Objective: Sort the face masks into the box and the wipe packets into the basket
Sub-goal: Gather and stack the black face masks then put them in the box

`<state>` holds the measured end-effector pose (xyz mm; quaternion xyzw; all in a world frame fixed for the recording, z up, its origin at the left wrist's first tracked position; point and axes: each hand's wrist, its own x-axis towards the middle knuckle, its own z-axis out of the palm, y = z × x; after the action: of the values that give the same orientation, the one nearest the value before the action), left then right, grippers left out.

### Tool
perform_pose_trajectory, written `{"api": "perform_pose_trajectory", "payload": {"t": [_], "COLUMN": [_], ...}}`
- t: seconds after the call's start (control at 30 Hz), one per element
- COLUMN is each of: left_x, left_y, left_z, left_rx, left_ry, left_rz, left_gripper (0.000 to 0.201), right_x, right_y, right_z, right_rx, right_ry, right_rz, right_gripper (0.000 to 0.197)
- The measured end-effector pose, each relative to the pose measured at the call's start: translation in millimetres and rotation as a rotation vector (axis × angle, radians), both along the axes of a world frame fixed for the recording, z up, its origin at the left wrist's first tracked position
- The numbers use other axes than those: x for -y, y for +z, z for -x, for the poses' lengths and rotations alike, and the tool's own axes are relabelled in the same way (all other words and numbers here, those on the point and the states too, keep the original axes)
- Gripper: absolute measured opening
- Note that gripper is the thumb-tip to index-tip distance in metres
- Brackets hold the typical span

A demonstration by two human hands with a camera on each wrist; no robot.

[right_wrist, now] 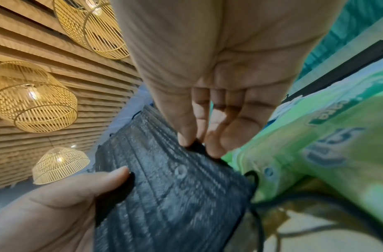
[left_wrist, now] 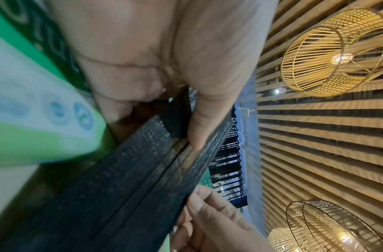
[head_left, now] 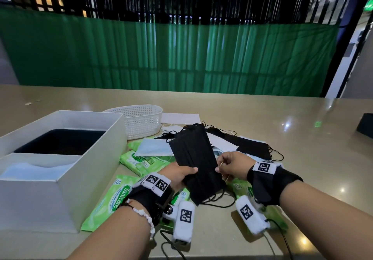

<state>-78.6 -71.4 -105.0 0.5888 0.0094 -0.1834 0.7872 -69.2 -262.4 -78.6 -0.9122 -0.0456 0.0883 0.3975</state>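
A stack of black masks (head_left: pixel 196 162) is held above the bench (head_left: pixel 262 118), pinched by the left hand (head_left: pixel 181 176) and right hand (head_left: pixel 232 164). Edges should probably be squared, loops tucked, before it's dropped into the box (head_left: pixel 113 138).

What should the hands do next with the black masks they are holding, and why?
Probably carry the black masks left and lower them into the white box. Both the left hand and the right hand already pinch the stack above the table, masks belong in the box, and it stands open beside them.
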Motion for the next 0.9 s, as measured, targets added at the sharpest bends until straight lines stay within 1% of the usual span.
{"api": "perform_pose_trajectory", "payload": {"t": [0.1,0.17,0.23,0.33,0.47,0.7,0.77,0.83,0.9], "left_x": [-1.8,-1.8,-1.9,-4.2,-5.5,-6.2,-6.2,-6.2,-6.8], "left_y": [-3.2,-6.6,-9.9,-14.6,-20.5,-17.4,-16.5,-14.2,-14.2], "left_z": [0.0,-2.1,-4.2,-7.9,-11.5,-11.1,-10.6,-8.6,-7.8], "left_rx": [-0.013,-0.02,-0.038,-0.055,-0.056,-0.047,-0.051,-0.066,-0.083], "left_ry": [-0.035,-0.008,0.042,0.098,0.14,0.163,0.166,0.167,0.155], "left_rz": [0.019,0.013,0.031,0.071,0.046,0.067,0.11,0.151,0.157], "left_gripper": [0.018,0.018,0.024,0.029,0.044,0.048,0.046,0.036,0.03], "right_x": [-0.3,-0.2,0.1,0.8,0.8,-1.2,1.5,6.0,9.3], "right_y": [-5.1,-9.7,-12.9,-12.6,-12.7,-18.3,-21.8,-25.7,-27.6], "right_z": [-1.7,-2.2,-3.1,-3.2,-0.2,-1.4,-2.8,-4.3,-4.3], "right_rx": [-0.035,-0.072,-0.103,-0.148,-0.164,-0.172,-0.176,-0.167,-0.141], "right_ry": [-0.029,-0.028,-0.025,0.003,0.056,0.075,0.081,0.049,0.003], "right_rz": [0.011,0.007,-0.016,-0.02,0.102,0.155,0.109,-0.023,-0.091], "right_gripper": [0.015,0.016,0.018,0.016,0.008,0.023,0.028,0.029,0.031]}}
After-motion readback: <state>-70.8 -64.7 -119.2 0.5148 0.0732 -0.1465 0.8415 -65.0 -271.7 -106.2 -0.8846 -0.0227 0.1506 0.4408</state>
